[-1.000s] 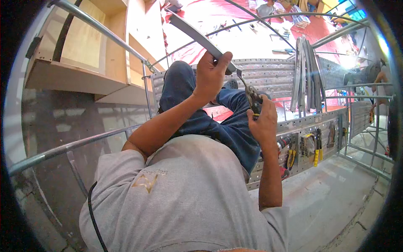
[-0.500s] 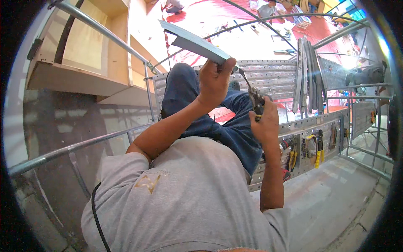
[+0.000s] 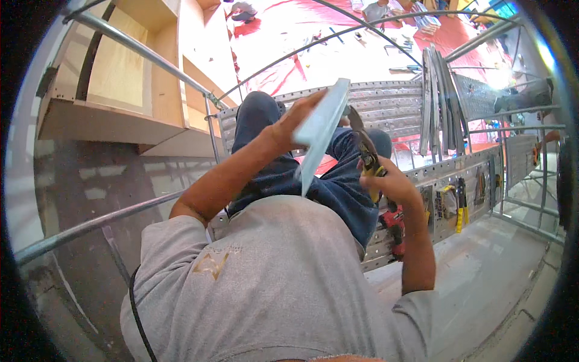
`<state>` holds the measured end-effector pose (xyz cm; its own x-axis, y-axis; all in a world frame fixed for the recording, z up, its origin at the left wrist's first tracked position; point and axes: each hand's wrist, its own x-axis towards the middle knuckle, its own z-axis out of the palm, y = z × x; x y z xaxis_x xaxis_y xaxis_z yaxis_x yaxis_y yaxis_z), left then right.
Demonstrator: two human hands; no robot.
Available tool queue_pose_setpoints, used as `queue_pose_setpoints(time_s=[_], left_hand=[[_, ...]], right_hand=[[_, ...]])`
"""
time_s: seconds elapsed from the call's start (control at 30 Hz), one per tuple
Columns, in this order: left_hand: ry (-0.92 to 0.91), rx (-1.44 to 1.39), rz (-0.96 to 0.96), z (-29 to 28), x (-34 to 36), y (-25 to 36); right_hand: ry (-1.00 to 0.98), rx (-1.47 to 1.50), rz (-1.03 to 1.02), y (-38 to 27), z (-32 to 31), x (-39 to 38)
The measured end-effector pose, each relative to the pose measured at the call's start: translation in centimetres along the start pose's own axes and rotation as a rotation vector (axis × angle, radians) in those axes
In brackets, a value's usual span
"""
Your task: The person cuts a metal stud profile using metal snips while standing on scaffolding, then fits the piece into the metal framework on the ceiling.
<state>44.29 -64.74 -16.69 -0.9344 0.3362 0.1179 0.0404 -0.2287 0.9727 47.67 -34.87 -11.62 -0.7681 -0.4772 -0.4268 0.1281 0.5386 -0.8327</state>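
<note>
My left hand (image 3: 294,121) is closed around a short length of pale grey metal channel (image 3: 326,123), partly blurred, which hides some of the fingers. The channel stands tilted above my lap, its lower tip pointing toward my shirt. To its right, my right hand (image 3: 393,182) grips a pair of tin snips (image 3: 365,146) by yellow and black handles. The snips' dark jaws point up and away, close to the channel's right side; whether they touch it I cannot tell.
I sit on a perforated metal scaffold platform (image 3: 392,96). Long grey metal strips (image 3: 431,102) lie across it. Beside my right arm are a red power drill (image 3: 395,232) and yellow-handled pliers (image 3: 462,208). Scaffold rails (image 3: 108,218) and a wooden cabinet (image 3: 114,117) stand at left. People work below.
My left hand has turned the metal channel from pointing up and left to a steep tilt with its end toward me. My right hand has moved slightly nearer me with the snips.
</note>
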Motion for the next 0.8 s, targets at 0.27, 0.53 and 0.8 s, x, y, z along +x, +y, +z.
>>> queue_pose_setpoints(time_s=[0.27, 0.53, 0.8], left_hand=[[-0.420, 1.282, 0.772, -1.9, 1.3, 6.4], [0.424, 0.474, -0.036, 0.1, 3.5, 5.8], [0.388, -0.239, -0.243, 0.7, 2.2, 4.4]], right_hand=[[-0.796, 1.110, 0.356, -0.3, -1.1, -1.6], [-0.139, 0.144, 0.074, -2.8, 3.8, -1.2], [0.585, -0.169, -0.052, -1.0, 1.9, 0.8]])
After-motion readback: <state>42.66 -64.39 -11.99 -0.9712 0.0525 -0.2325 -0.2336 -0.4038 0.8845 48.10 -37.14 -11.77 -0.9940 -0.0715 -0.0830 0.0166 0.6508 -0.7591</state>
